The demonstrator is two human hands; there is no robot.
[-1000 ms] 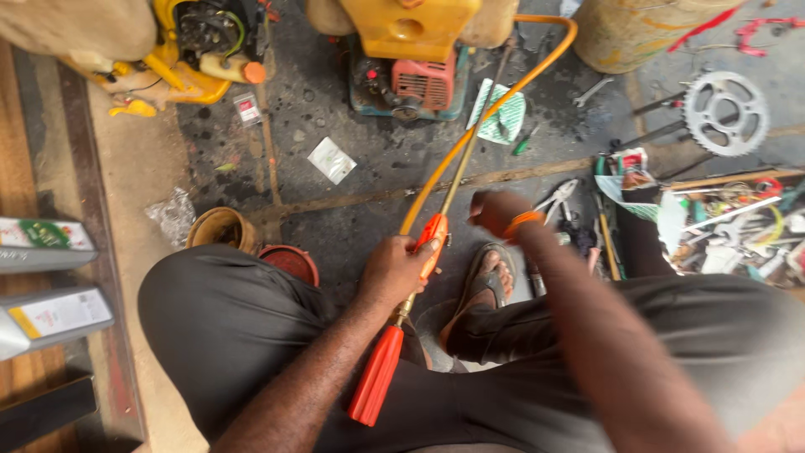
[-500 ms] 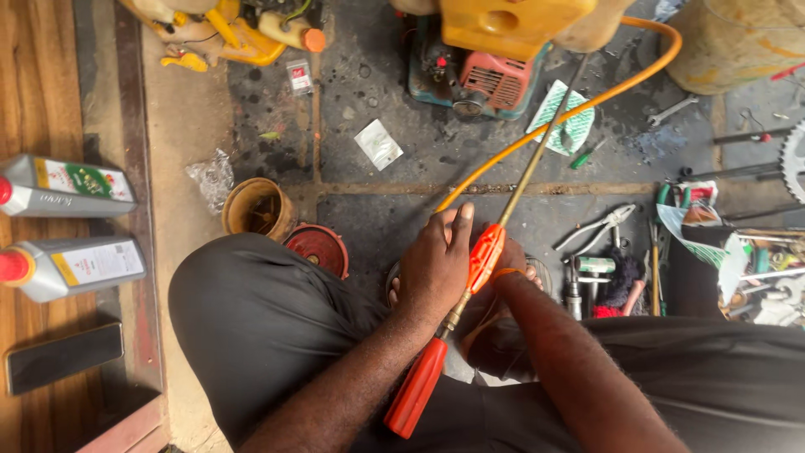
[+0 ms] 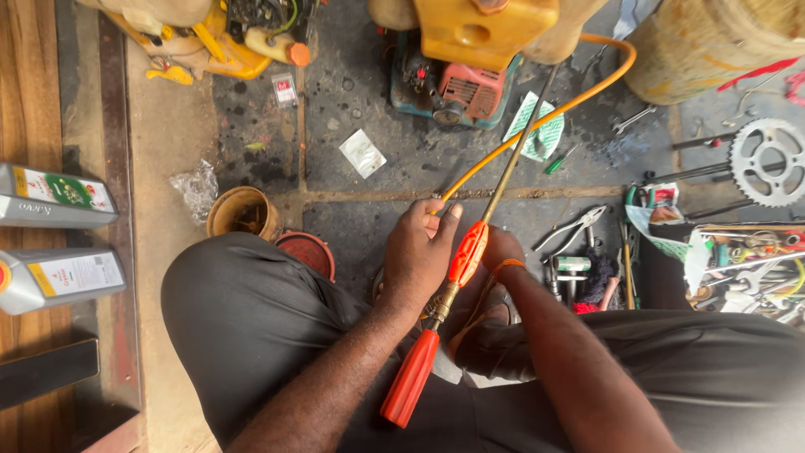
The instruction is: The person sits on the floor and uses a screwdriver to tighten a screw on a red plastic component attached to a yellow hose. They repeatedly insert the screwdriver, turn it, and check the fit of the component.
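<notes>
Grey concrete floor spreads under everything, stained and cracked, and your dark-trousered knees fill the lower half of the view. At twelve o'clock from your hands stands a yellow sprayer tank over its red and teal engine; at eleven o'clock lies a second yellow machine. Out at nine o'clock two grey oil bottles lie on the wooden boards, well apart from you. At three o'clock sits a heap of hand tools, with a toothed sprocket beyond it at two o'clock. A rusty tin and a red cap rest just beside your left knee.

Across your lap, tilted from seven o'clock up toward one o'clock, runs the spray lance (orange handle low, brass fitting in the middle, thin metal rod above). An orange hose curves from it back to the tank. Your left hand is wrapped over the lance at the orange trigger section, fingers closed on it. Your right hand sits just behind that same section, mostly hidden, so I cannot tell whether it grips.
</notes>
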